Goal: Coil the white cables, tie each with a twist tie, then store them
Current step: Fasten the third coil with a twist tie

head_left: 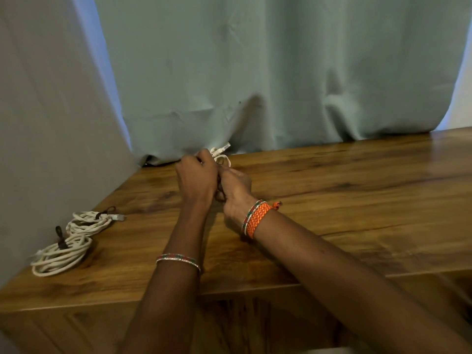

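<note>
We have both hands close together over the middle of the wooden desk (332, 190), out toward 12 o'clock from us. Our left hand (196, 178) is curled into a closed grip around a small coil of white cable (222, 159), whose loops and pale plug end (221, 148) stick out past the knuckles toward the grey-green curtain (281, 72). Our right hand (236, 192) presses against the left one from the 3 o'clock side, its fingers folded in on the same bundle; what exactly they pinch is hidden behind the left hand, and we cannot tell whether a twist tie is between them. The right wrist wears an orange woven band (258, 218) beside a thin beaded bangle, and the left forearm carries a beaded bangle (178, 260).

At 9 o'clock, near the desk's left edge and well apart from our hands, two coiled white cables lie flat and touching: the far one (89, 222) and the near one (62, 256), each cinched with a dark tie (61, 242).
</note>
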